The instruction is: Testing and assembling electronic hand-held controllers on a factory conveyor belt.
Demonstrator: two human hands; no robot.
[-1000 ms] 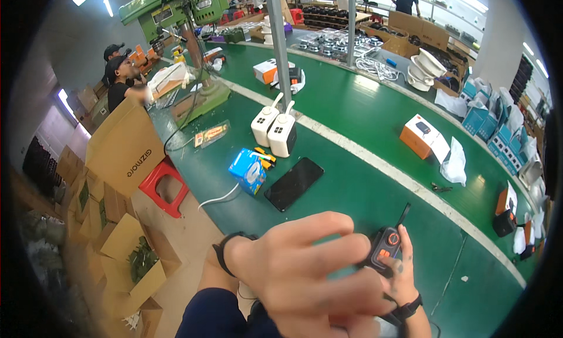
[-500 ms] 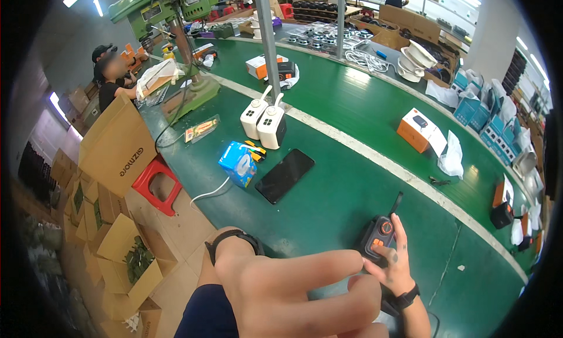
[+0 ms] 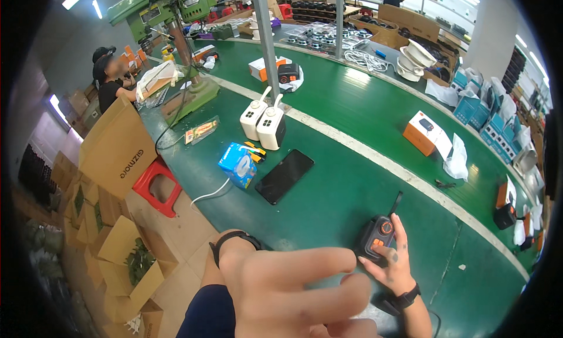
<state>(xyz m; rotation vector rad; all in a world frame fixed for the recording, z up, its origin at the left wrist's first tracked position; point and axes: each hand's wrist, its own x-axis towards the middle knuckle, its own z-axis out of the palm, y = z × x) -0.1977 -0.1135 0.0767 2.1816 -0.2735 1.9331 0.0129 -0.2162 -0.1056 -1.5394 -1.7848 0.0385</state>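
Observation:
A small black device (image 3: 368, 235) with an orange-ringed knob, orange buttons and a strap stands on the green table. My right hand (image 3: 394, 262), a dark band at its wrist, grips it from the right side, with one finger on the orange buttons. Large and close to the camera, my left hand (image 3: 293, 288) reaches across the lower middle. Its fingers are loosely bent and apart, with nothing visible in them; the thumb is hidden. Another dark object (image 3: 384, 303), partly hidden, lies beside my right wrist.
Left of the device lie a black phone (image 3: 285, 176), a blue box (image 3: 237, 165) and two white devices (image 3: 271, 128). An orange-and-white box (image 3: 423, 134) rides the green belt (image 3: 363, 124) beyond a pale rail. A green drill press (image 3: 190, 100) and metal post (image 3: 267, 44) stand farther back.
My left hand has shifted slightly left, uncovering more of the dark object by my right wrist. On the belt, the orange-and-white box has moved right. My right hand stays on the device.

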